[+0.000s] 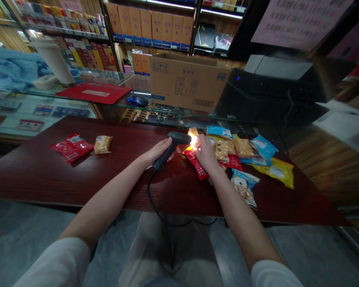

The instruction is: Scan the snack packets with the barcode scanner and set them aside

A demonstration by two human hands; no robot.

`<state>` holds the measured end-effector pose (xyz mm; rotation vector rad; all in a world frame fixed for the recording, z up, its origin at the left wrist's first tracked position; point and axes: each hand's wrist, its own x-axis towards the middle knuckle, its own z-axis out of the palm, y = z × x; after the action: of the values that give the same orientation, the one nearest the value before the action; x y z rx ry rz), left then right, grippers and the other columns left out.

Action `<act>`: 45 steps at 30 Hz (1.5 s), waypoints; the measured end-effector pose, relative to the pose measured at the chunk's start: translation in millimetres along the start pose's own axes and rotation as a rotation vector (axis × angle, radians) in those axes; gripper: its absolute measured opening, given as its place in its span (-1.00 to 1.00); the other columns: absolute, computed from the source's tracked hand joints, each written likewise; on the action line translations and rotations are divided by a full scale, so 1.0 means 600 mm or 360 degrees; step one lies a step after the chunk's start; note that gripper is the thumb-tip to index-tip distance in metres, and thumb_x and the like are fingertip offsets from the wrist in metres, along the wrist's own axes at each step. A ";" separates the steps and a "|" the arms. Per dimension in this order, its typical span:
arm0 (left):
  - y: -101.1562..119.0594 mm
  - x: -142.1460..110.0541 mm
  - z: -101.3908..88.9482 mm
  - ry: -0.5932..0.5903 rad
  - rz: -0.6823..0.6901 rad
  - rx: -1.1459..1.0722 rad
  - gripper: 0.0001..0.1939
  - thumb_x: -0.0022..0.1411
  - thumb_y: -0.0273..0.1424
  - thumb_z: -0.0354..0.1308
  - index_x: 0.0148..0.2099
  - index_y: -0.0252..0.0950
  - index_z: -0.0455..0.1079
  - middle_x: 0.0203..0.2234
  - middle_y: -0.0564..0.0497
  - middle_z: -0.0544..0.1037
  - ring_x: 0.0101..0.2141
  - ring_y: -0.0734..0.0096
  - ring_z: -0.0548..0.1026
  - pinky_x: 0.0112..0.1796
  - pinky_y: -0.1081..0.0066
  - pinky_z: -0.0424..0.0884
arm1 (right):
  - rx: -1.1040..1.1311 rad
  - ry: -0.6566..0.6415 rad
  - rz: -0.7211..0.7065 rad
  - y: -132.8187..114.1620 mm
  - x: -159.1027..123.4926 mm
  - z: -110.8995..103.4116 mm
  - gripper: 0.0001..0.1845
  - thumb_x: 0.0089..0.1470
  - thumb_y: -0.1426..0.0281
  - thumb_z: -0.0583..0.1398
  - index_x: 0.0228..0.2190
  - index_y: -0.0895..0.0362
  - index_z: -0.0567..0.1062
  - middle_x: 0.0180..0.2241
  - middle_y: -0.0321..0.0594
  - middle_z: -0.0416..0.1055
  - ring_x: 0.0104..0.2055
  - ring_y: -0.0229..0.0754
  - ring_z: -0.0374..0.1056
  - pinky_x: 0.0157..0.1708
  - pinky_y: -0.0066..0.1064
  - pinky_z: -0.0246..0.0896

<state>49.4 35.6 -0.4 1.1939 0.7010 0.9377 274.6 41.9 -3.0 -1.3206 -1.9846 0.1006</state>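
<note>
My left hand (pixel 160 151) is wrapped round the handle of a black corded barcode scanner (pixel 179 138), whose lit head points right. In front of that head, my right hand (pixel 206 153) pinches a small packaged snack (pixel 193 131); bright light glares over it and hides its detail. Beneath and beside the right hand lies a pile of snack bags: a red bag (pixel 198 165), a clear-wrapped biscuit pack (pixel 222 150), a blue-and-white bag (pixel 244 186) and a yellow bag (pixel 277 171). Apart at the left lie another red bag (pixel 72 147) and a wrapped snack (pixel 103 144).
Behind the dark red wooden table (pixel 113 187) runs a glass counter holding a cardboard box (pixel 188 81), a blue-lit mouse (pixel 137 101), a red mat (pixel 92 92) and a white tumbler (pixel 54 59). The scanner's cable (pixel 149 195) hangs over the table's front edge.
</note>
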 end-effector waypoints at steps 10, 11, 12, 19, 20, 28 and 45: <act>0.004 -0.003 0.002 -0.0057 0.0021 0.0023 -0.25 0.06 0.21 0.25 -0.03 -0.37 0.32 -0.24 -0.18 0.63 -0.63 0.59 0.39 -0.64 0.52 0.28 | 0.0010 0.0036 -0.0006 -0.002 -0.001 -0.002 -0.62 -0.03 0.63 0.09 -0.14 0.11 0.31 -0.10 0.00 0.42 0.00 0.09 0.36 0.08 0.03 0.30; 0.004 -0.004 0.004 -0.0061 0.0022 0.0034 -0.27 0.06 0.21 0.26 -0.07 -0.36 0.32 -0.28 -0.15 0.63 -0.63 0.60 0.39 -0.64 0.53 0.29 | -0.0001 0.0031 -0.0003 -0.002 0.000 -0.002 -0.62 -0.03 0.63 0.09 -0.15 0.11 0.32 -0.12 0.00 0.41 -0.01 0.08 0.36 0.06 0.02 0.31; 0.005 -0.005 0.006 -0.0060 0.0026 0.0045 -0.30 0.06 0.20 0.26 -0.11 -0.35 0.32 -0.33 -0.11 0.61 -0.64 0.60 0.38 -0.64 0.53 0.29 | -0.0012 0.0024 0.0005 -0.002 0.000 -0.002 -0.63 -0.04 0.64 0.08 -0.16 0.11 0.32 -0.14 -0.01 0.41 -0.04 0.08 0.36 0.04 0.02 0.32; 0.012 -0.009 0.010 -0.0028 0.0033 0.0068 -0.38 0.12 0.17 0.24 -0.20 -0.34 0.33 -0.43 0.01 0.54 -0.65 0.62 0.37 -0.65 0.53 0.28 | -0.0059 -0.0008 0.0043 -0.001 0.002 -0.002 -0.66 -0.06 0.64 0.05 -0.22 0.11 0.33 -0.22 -0.05 0.36 -0.14 0.05 0.33 -0.05 0.01 0.34; 0.012 -0.008 0.009 -0.0034 0.0015 0.0078 -0.37 0.13 0.18 0.22 -0.19 -0.35 0.33 -0.42 0.00 0.55 -0.65 0.61 0.37 -0.66 0.53 0.27 | -0.0052 -0.0010 0.0041 -0.001 0.001 -0.002 -0.65 -0.07 0.65 0.05 -0.21 0.12 0.34 -0.22 -0.04 0.36 -0.13 0.05 0.33 -0.05 0.01 0.34; 0.006 -0.005 0.006 0.0011 -0.0018 0.0054 -0.39 0.27 0.09 0.14 0.05 -0.35 0.30 -0.18 -0.20 0.64 -0.65 0.62 0.38 -0.65 0.53 0.26 | 0.0024 0.0019 0.0005 -0.001 0.000 -0.003 -0.62 0.00 0.63 0.09 -0.12 0.12 0.34 -0.09 0.01 0.41 0.01 0.08 0.36 0.08 0.02 0.30; 0.009 -0.011 0.004 -0.0063 -0.0020 0.0144 -0.29 0.18 0.17 0.17 0.06 -0.35 0.29 -0.17 -0.20 0.63 -0.60 0.60 0.40 -0.62 0.52 0.27 | 0.0054 0.0009 0.0067 -0.009 -0.003 -0.005 -0.56 0.01 0.64 0.07 -0.05 0.13 0.35 -0.04 -0.01 0.40 0.08 0.06 0.34 0.16 0.07 0.27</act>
<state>47.3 29.1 5.5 1.2827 0.7248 0.8774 272.9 37.0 0.6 -1.3397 -1.9427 0.1496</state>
